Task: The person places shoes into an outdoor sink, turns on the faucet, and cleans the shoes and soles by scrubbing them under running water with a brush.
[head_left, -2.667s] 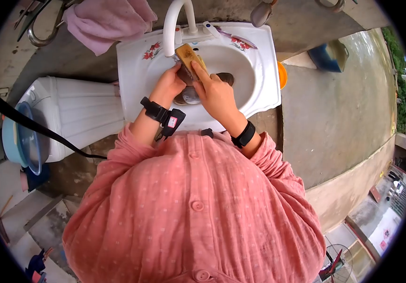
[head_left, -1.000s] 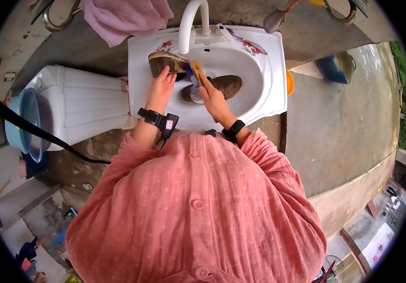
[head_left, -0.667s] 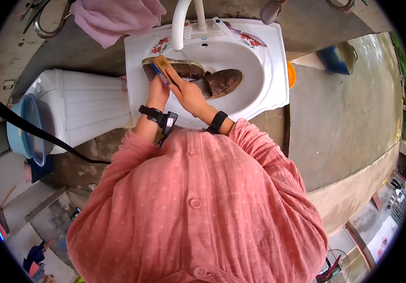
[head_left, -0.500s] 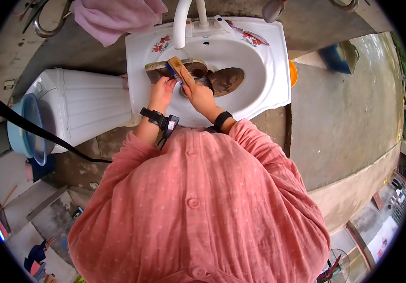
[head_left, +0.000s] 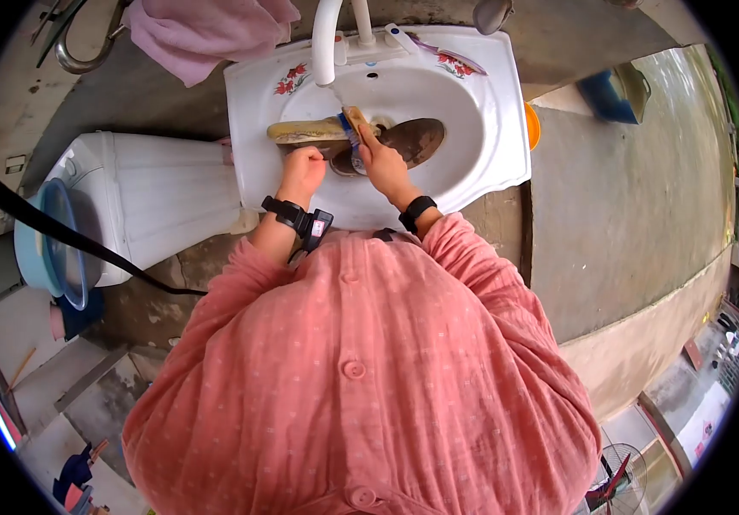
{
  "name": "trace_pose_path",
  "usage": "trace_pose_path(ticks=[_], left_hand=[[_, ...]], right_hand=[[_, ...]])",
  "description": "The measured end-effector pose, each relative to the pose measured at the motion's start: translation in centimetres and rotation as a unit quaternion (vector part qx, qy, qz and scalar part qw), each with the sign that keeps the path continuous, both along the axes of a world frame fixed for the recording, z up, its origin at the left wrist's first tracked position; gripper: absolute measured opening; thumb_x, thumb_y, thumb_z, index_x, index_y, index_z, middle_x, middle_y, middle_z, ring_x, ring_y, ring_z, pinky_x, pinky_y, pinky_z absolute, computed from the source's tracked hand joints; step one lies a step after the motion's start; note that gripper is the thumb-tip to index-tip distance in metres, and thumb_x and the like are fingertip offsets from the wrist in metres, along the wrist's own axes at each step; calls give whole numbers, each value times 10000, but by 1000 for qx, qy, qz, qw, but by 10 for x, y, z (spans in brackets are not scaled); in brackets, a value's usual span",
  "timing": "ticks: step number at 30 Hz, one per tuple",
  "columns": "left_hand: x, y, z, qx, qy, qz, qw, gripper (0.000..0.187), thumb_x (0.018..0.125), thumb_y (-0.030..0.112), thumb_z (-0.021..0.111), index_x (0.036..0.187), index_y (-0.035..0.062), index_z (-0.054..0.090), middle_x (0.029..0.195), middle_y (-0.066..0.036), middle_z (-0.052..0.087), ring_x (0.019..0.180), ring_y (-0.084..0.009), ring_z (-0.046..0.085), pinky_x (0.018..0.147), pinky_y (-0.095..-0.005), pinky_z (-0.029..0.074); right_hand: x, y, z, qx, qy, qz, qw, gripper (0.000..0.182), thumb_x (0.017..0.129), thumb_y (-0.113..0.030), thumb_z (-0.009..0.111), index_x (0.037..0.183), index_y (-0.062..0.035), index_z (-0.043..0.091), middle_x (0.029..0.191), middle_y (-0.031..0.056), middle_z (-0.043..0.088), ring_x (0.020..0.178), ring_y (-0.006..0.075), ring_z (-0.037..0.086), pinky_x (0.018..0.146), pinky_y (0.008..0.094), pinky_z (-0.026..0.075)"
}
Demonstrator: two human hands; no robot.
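Note:
My left hand (head_left: 302, 174) is closed on the near side of a brown shoe with a pale, soiled sole (head_left: 305, 130), tipped so the sole's edge faces up. In my right hand (head_left: 387, 172) is a wooden scrub brush (head_left: 354, 117), its blue and white bristles turned left against the end of that shoe. A second brown shoe (head_left: 419, 142), looking wet, lies to the right in the white sink basin (head_left: 464, 129), partly behind my right hand. Above the brush hangs the white faucet (head_left: 325, 51).
A purple toothbrush (head_left: 460, 58) lies on the sink's back ledge. A pink towel (head_left: 206, 34) hangs at the upper left. Left of the sink stands a white washing machine (head_left: 159, 202) with blue basins (head_left: 48, 232). An orange basin (head_left: 532, 129) shows behind the sink's right edge.
The left shoe has been tipped, showing more of its pale sole. My right hand has moved right with the brush, which stands more upright. My left hand has shifted slightly down and right.

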State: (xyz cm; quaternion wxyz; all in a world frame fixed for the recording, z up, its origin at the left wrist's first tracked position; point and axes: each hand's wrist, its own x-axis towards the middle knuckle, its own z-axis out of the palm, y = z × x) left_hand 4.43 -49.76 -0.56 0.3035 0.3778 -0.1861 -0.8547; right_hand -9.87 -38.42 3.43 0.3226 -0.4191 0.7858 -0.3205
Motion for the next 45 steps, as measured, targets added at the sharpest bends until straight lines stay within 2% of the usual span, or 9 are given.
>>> trace_pose_path(ticks=[7,15,26,30,32,36,38,42,45], left_hand=[[-24,-2,41,91,80,-4,993,369,862,230,529,1137,0,439,1191,-150,460,1099,-267,431,957,-417,331],[-32,4,48,-41,-58,12,997,217,826,50,551,1012,-55,512,997,-140,561,865,-253,577,810,-363,469],[-41,18,59,-37,-66,-3,997,182,803,-25,523,974,-80,503,935,-156,563,826,-266,574,731,-359,483],[-44,-1,39,-29,-38,-14,999,230,800,-14,538,1008,-93,478,964,-175,558,851,-280,582,758,-382,494],[-49,-1,53,-32,-75,-31,996,249,814,2,524,1056,-32,477,1017,-138,559,933,-251,567,817,-385,475],[-49,2,77,-135,-162,-86,974,270,816,42,558,1076,23,490,993,-76,575,895,-188,568,776,-311,451],[-57,-1,84,-277,-117,-19,954,247,820,61,567,1052,1,507,997,-63,560,938,-159,538,834,-349,435],[-66,-3,86,-31,60,64,996,292,893,243,483,1127,69,464,1094,-36,529,1044,-177,476,923,-346,359],[-77,2,88,1,-6,81,997,315,905,301,439,1124,76,463,1101,-42,524,1039,-201,482,925,-372,369]], right_hand=[[22,3,24,-64,-19,8,998,449,872,-252,422,1310,-197,341,731,259,571,694,429,551,651,486,417],[6,-2,31,-30,4,8,1000,442,873,-255,423,1297,-147,362,756,273,567,710,438,548,663,488,422],[-26,10,-15,-31,7,-94,995,438,866,-261,422,1289,-163,367,742,242,588,683,426,563,634,502,439],[6,14,36,-84,-32,-9,996,441,865,-261,421,1290,-163,358,763,266,580,707,436,558,660,508,431],[-18,12,-15,-41,-10,-83,996,446,862,-265,424,1291,-167,351,774,267,581,705,437,556,660,503,430],[-46,31,13,34,11,-66,997,443,877,-230,420,1307,-151,346,774,241,580,716,397,565,649,447,429],[-36,39,41,-112,-7,-17,993,467,870,-237,443,1320,-199,323,747,219,571,679,402,545,618,465,418],[-18,44,41,-179,48,28,982,505,864,-214,471,1339,-226,300,752,179,503,623,367,516,583,431,418],[-11,39,33,-190,81,89,974,511,860,-211,478,1339,-231,301,764,178,495,613,357,519,575,427,433]])
